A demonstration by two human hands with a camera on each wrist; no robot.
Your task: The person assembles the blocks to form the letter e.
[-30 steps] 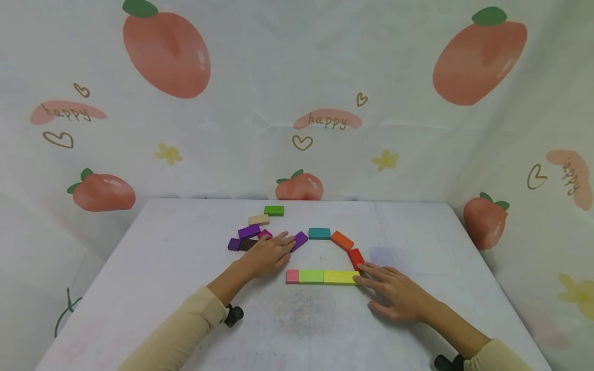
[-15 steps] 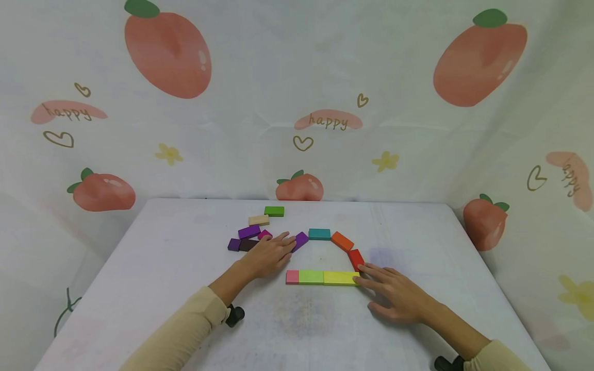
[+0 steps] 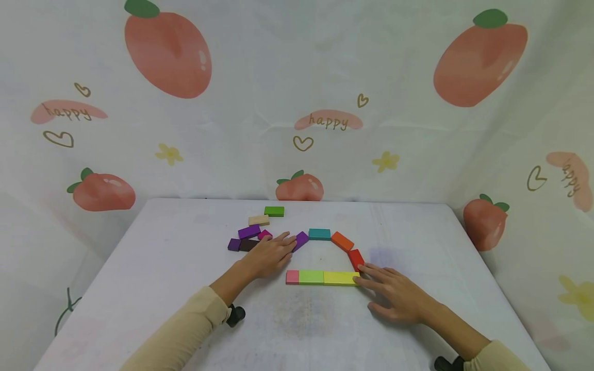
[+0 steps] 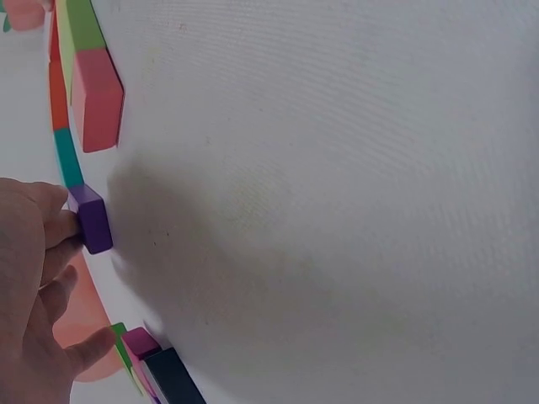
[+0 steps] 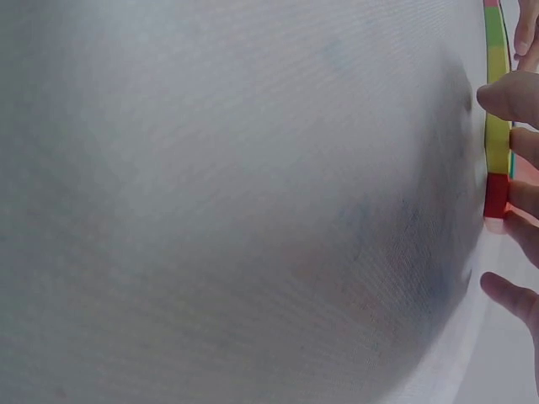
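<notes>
With outstretched fingers, my left hand (image 3: pixel 268 255) touches a slanted purple block (image 3: pixel 302 240), whose near end also shows in the left wrist view. A teal block (image 3: pixel 319 234), an orange block (image 3: pixel 342 241) and a red block (image 3: pixel 356 259) continue from it in a curve. My right hand (image 3: pixel 396 294) lies spread at the right, its fingertips on the red block and on the end of a yellow block (image 3: pixel 340 278). Left of the yellow one, a light green block (image 3: pixel 311 277) and a pink block (image 3: pixel 292 277) complete a straight row.
Beyond the left hand lie loose blocks: green (image 3: pixel 274 211), cream (image 3: pixel 259 220), purple (image 3: pixel 249 232), magenta (image 3: pixel 264 234), dark brown (image 3: pixel 248 245) and a small purple one (image 3: pixel 234 245). A printed cloth (image 3: pixel 250 154) hangs behind the white table (image 3: pixel 153 257).
The purple block and the left fingertips have shifted very slightly to the right. The right hand stays in place on the red and yellow blocks.
</notes>
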